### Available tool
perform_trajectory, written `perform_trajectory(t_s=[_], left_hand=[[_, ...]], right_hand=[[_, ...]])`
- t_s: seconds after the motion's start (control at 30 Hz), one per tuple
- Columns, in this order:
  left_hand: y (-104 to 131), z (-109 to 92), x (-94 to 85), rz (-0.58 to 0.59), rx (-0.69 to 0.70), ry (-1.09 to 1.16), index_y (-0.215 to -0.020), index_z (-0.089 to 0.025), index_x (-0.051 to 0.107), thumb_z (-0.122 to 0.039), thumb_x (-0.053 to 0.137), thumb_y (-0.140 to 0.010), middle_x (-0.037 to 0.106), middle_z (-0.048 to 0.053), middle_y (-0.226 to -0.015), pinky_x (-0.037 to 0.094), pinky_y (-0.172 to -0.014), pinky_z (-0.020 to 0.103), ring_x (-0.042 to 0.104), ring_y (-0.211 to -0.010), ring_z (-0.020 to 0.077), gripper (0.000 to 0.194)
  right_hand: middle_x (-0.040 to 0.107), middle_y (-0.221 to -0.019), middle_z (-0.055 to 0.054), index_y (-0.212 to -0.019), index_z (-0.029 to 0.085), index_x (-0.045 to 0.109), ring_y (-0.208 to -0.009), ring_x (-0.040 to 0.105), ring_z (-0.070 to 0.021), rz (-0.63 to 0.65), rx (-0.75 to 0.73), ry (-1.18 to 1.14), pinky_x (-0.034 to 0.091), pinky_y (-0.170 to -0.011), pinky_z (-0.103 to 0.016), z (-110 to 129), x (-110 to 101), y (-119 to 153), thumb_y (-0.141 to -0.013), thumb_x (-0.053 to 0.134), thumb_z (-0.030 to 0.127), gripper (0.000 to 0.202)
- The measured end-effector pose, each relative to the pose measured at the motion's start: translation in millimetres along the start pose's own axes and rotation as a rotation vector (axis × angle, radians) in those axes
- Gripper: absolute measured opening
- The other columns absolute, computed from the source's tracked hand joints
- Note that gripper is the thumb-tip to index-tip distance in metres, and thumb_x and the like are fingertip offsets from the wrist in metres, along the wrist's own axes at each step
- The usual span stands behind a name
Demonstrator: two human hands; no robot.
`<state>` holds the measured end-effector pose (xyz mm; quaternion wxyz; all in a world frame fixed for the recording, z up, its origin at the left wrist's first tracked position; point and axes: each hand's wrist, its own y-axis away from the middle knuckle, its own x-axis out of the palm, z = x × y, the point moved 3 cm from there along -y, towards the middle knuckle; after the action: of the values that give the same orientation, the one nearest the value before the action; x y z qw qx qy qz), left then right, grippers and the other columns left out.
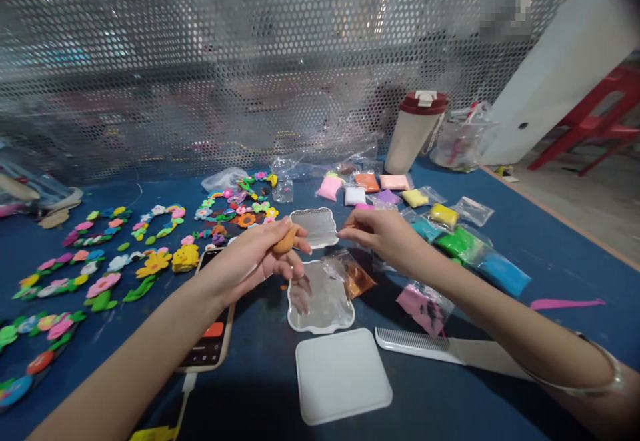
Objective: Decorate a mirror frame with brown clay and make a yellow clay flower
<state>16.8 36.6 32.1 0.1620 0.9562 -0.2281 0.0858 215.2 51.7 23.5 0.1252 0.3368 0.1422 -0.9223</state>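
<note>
In my left hand [265,254] a lump of orange-brown modelling clay [287,239] is held between the thumb and fingers. My right hand [373,231] is closed in a pinch to the right of it; whatever the fingertips may hold is too small to make out. Beneath and between the hands lies a white-framed mirror [320,301] with a wavy edge, and a similar mirror [315,227] stands behind it. A clear packet with brown clay [359,279] overlaps the nearer mirror's right edge. In front is a white rounded board [344,377].
Flower-decorated mirrors [55,277] and clay flowers fill the left. A phone [213,334] with a cable lies under my left forearm. Clay packets [460,244], a white comb [420,342] and a pink tool [565,303] lie right. A tumbler [413,134] stands behind, before a perforated metal screen [225,61].
</note>
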Motion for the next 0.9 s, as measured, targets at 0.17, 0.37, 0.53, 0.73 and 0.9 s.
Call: perform_trajectory(t_s=[0.17,0.37,0.53,0.73,0.9], left_hand=[[3.9,1.4,4.3,0.082,-0.045,0.005,-0.078,-0.015,0.052,-0.041,0.042,-0.091,0.05,-0.003,-0.058,0.024,-0.034,0.014,0.041,-0.035,0.0026,0.031],[10.0,1.6,12.9,0.213,-0.113,0.053,-0.084,-0.016,0.049,-0.042,0.033,-0.094,0.049,-0.002,-0.066,0.025,-0.04,0.016,0.037,-0.043,0.0026,0.032],[14.9,-1.4,19.7,0.253,-0.085,0.045,-0.076,-0.015,0.045,-0.026,0.043,-0.093,0.049,-0.001,-0.074,0.026,-0.042,0.014,0.038,-0.05,0.0024,0.02],[11.2,0.1,17.5,0.209,-0.017,-0.018,-0.076,-0.013,0.049,-0.025,0.05,-0.09,0.049,-0.003,-0.069,0.026,-0.037,0.01,0.032,-0.046,0.0006,0.018],[9.4,1.6,13.1,0.154,-0.056,-0.06,-0.074,-0.014,0.048,-0.029,0.051,-0.089,0.052,-0.002,-0.065,0.028,-0.036,0.011,0.032,-0.042,0.0011,0.022]], right_hand=[[0.054,-0.065,0.001,-0.073,0.018,0.059,-0.059,0.047,-0.0122,0.059,-0.02,-0.031,0.034,-0.054,-0.026,-0.1,3.9,0.6,-0.088,0.049,0.035,0.024],[0.062,-0.079,0.0,-0.101,0.019,0.058,-0.069,0.055,-0.0119,0.106,-0.042,-0.058,0.041,-0.057,-0.023,16.5,3.6,8.5,-0.089,0.047,0.028,0.019],[0.061,-0.072,0.0,-0.087,0.018,0.057,-0.061,0.054,-0.0122,0.07,-0.03,0.105,0.039,-0.054,-0.023,8.9,5.8,7.0,-0.086,0.051,0.028,0.011],[0.058,-0.068,-0.004,-0.081,0.016,0.056,-0.057,0.048,-0.015,0.029,-0.03,0.325,0.031,-0.052,-0.026,-25.0,13.2,-0.5,-0.081,0.055,0.021,0.005],[0.055,-0.079,-0.007,-0.092,0.017,0.063,-0.063,0.049,-0.0152,0.121,-0.129,0.404,0.033,-0.058,-0.027,-24.0,15.4,0.9,-0.085,0.039,0.008,0.027]])
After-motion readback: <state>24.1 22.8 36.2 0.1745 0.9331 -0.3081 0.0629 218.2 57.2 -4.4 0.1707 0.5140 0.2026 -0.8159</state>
